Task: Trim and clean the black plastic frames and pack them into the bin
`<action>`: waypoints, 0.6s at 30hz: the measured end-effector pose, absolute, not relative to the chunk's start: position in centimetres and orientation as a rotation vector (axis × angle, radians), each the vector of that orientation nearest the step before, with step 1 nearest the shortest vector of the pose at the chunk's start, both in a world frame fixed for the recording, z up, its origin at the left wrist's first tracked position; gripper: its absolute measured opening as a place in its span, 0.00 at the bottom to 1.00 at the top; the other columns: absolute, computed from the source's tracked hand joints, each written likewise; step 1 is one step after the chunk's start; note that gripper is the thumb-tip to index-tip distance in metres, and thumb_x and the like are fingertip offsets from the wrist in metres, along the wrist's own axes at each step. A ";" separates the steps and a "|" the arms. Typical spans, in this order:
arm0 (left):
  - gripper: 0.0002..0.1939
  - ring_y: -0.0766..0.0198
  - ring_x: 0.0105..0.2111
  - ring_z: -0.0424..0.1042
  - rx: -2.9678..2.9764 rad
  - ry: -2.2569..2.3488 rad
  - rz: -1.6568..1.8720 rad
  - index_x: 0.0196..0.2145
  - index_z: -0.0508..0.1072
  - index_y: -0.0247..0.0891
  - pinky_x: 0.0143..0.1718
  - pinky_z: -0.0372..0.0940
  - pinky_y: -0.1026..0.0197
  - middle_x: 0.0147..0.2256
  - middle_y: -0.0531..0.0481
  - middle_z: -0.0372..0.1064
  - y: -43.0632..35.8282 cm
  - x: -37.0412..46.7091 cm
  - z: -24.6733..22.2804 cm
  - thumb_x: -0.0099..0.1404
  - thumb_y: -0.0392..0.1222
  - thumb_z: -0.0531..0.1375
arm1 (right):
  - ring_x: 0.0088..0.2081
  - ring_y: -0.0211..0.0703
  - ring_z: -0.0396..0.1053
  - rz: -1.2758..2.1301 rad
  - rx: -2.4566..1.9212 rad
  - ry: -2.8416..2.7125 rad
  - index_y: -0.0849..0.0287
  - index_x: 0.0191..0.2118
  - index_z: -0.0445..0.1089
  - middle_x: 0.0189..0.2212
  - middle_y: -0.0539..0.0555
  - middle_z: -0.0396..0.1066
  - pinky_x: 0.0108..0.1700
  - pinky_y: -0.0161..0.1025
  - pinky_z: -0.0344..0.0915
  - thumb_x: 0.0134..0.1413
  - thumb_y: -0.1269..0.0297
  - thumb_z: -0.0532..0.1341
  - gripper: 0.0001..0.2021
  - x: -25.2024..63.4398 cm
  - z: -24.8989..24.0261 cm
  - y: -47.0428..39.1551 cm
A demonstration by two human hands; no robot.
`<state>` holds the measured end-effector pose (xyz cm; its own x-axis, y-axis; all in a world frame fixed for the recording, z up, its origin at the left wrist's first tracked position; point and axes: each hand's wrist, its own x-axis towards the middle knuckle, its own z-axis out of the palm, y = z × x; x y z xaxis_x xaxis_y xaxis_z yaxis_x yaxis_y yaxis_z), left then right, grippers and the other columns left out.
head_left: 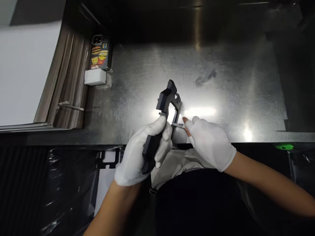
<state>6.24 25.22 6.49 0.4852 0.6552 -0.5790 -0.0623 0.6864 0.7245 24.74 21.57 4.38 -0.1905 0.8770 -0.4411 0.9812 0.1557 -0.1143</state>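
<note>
My left hand (145,149), in a white glove, is wrapped round a black moulded frame part (165,98) with an angular outline and an opening in its middle. The part is tilted up above the front edge of the metal table. My right hand (209,141) wears a white glove with bare thumb and finger tips showing. Those tips pinch a thin silvery blade-like tool (179,125), whose end meets the inner edge of the part near its opening. The tool's handle is hidden in the right hand, so its exact kind cannot be made out.
The metal table (137,65) has a dark smudge and scratches. Left stand a stack of cardboard sheets (66,82), a phone (100,54) in a food-patterned case and a white block (95,77). Below the edge lie black plastic wrapping (66,183) and a green object (284,147).
</note>
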 end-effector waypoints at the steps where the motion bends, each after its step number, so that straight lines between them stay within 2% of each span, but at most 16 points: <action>1: 0.25 0.70 0.12 0.55 0.708 0.985 0.482 0.28 0.72 0.39 0.18 0.55 0.67 0.12 0.56 0.57 25.2 6.3 6.5 0.75 0.60 0.62 | 0.32 0.41 0.71 -0.550 1.833 2.128 0.59 0.69 0.66 0.46 0.56 0.74 0.25 0.38 0.58 0.81 0.66 0.50 0.19 25.0 4.5 21.8; 6: 0.24 0.70 0.12 0.56 0.688 0.993 0.487 0.29 0.72 0.39 0.19 0.54 0.66 0.12 0.56 0.57 25.2 6.4 6.4 0.78 0.58 0.59 | 0.31 0.41 0.70 -0.492 2.022 2.067 0.59 0.60 0.71 0.44 0.56 0.73 0.25 0.38 0.59 0.84 0.61 0.40 0.23 26.5 4.5 22.3; 11: 0.24 0.70 0.09 0.55 0.565 0.850 0.691 0.26 0.66 0.40 0.21 0.60 0.66 0.10 0.60 0.48 25.2 4.5 6.4 0.79 0.52 0.57 | 0.34 0.44 0.72 -0.367 2.178 2.045 0.61 0.56 0.74 0.44 0.59 0.74 0.28 0.40 0.61 0.83 0.62 0.43 0.22 26.8 3.1 23.2; 15: 0.25 0.71 0.06 0.43 0.463 0.725 0.898 0.25 0.62 0.42 0.20 0.63 0.65 0.09 0.65 0.34 24.4 2.5 7.1 0.79 0.55 0.57 | 0.44 0.52 0.75 -0.312 2.299 2.253 0.65 0.55 0.76 0.48 0.64 0.76 0.41 0.46 0.71 0.82 0.65 0.45 0.21 25.5 3.5 23.5; 17: 0.28 0.72 0.06 0.38 0.426 0.696 0.951 0.24 0.61 0.43 0.20 0.64 0.66 0.09 0.66 0.32 23.5 2.5 7.7 0.80 0.56 0.56 | 0.48 0.51 0.75 -0.554 2.370 2.500 0.65 0.57 0.75 0.50 0.63 0.76 0.50 0.47 0.74 0.83 0.65 0.47 0.20 24.7 4.6 22.6; 18: 0.29 0.71 0.06 0.38 0.430 0.711 0.939 0.23 0.60 0.43 0.20 0.64 0.65 0.08 0.65 0.32 22.7 2.8 8.0 0.80 0.58 0.55 | 0.51 0.49 0.75 -0.815 2.358 2.641 0.64 0.58 0.75 0.51 0.62 0.77 0.54 0.46 0.74 0.83 0.63 0.48 0.19 24.3 5.2 21.9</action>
